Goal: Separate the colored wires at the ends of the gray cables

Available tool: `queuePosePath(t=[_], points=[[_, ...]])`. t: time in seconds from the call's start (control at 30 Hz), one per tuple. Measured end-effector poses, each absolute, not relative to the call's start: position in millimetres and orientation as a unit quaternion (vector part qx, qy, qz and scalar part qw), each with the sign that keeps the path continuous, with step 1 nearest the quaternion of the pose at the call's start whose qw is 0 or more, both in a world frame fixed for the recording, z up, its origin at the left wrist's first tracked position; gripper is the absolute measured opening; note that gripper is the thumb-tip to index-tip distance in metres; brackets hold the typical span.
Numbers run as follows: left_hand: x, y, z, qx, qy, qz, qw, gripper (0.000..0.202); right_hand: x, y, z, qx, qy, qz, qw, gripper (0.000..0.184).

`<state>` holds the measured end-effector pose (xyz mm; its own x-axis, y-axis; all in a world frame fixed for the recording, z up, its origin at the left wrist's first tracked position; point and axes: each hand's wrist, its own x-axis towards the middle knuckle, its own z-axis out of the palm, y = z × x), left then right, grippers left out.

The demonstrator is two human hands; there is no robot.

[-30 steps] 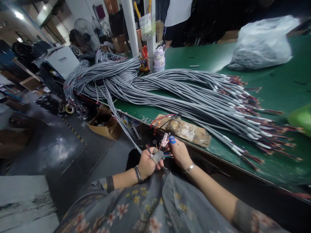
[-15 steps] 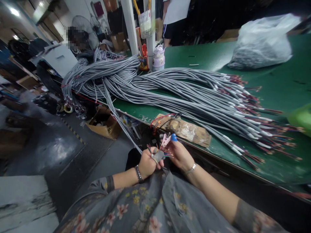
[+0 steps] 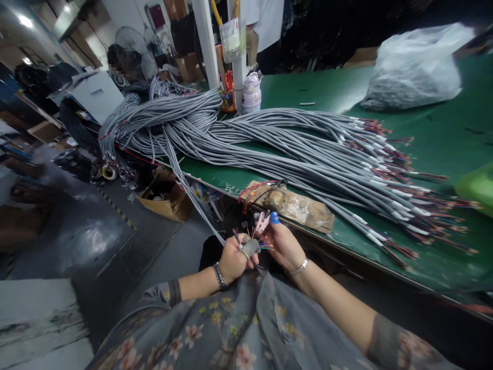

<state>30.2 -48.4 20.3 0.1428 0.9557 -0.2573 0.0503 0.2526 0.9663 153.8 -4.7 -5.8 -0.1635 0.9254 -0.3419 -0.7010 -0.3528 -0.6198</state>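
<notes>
left hand point(image 3: 232, 261) clenched on a grey cable point(image 3: 194, 200) end with fanned coloured wires point(image 3: 262, 245). right hand point(image 3: 283, 244) pinches those wires beside a pink clip point(image 3: 262, 222). cable bundle point(image 3: 269, 144) lies on the green desk point(image 3: 442, 139).

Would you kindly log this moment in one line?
left hand: grips grey cable | right hand: on coloured wires | cable bundle: green table

Green worktop point(image 3: 442, 149) extends ahead and right of the right hand point(image 3: 283, 244); dark glossy floor point(image 3: 88, 241) lies left of the left hand point(image 3: 233, 259); white post point(image 3: 205, 46), standing fans point(image 3: 133, 42) and ceiling lights point(image 3: 23, 21) farther ahead.
</notes>
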Motion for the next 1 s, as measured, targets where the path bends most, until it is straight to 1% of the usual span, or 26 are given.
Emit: queuePosePath(t=[0.1,0.3,0.6,0.87,0.93,1.0], points=[[30,-48,18,0.473,0.532,0.383,0.589,0.040,154,-4,-7,-0.348,-0.181,0.741,0.546,0.033],[31,-47,17,0.466,0.539,0.381,0.589,0.042,154,-4,-10,-0.355,-0.181,0.739,0.543,0.037],[29,-48,20,0.468,0.533,0.383,0.591,0.044,158,-7,-5,-0.337,-0.135,0.782,0.507,0.037],[22,-54,19,0.467,0.523,0.394,0.595,0.044,163,-5,-3,-0.312,-0.150,0.814,0.467,0.038],[21,-54,19,0.464,0.522,0.396,0.596,0.046,163,-4,-1,-0.320,-0.167,0.806,0.469,0.038],[22,-53,20,0.462,0.520,0.397,0.599,0.046,163,-4,0,-0.331,-0.189,0.786,0.487,0.036]])
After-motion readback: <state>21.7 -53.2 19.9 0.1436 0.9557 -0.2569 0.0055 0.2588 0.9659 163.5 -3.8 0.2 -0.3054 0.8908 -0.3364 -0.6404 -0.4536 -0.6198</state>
